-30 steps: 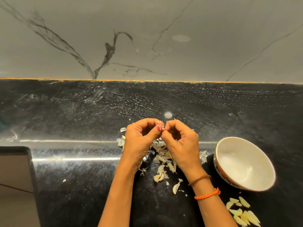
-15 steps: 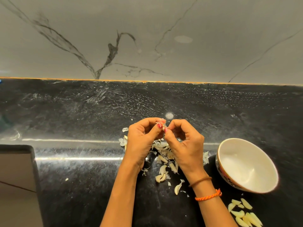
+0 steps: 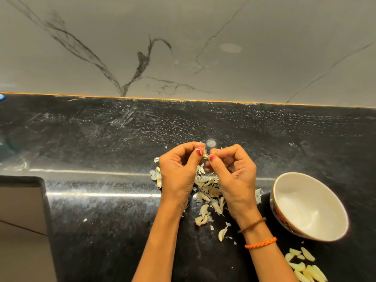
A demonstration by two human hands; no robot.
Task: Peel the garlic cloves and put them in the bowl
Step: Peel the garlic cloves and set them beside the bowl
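The garlic clove (image 3: 205, 154) pinched between the fingertips of the left hand (image 3: 179, 171) and right hand (image 3: 234, 176), just above frame centre, is mostly covered by them and too small to show how much skin remains. Both hands hide part of the peel pile (image 3: 207, 186) beneath. At the lower right, the frame's bottom edge cuts the peeled cloves (image 3: 305, 267), and at lower left the left edge cuts a grey panel (image 3: 20, 231).

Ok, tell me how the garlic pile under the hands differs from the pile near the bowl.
The pile under the hands is papery skins mixed with unpeeled cloves, ragged and scattered; the pile near the bowl is smooth, pale yellow peeled cloves, loosely grouped. The first lies left of the bowl, the second in front of it. Both lie on the black counter, not in the bowl.
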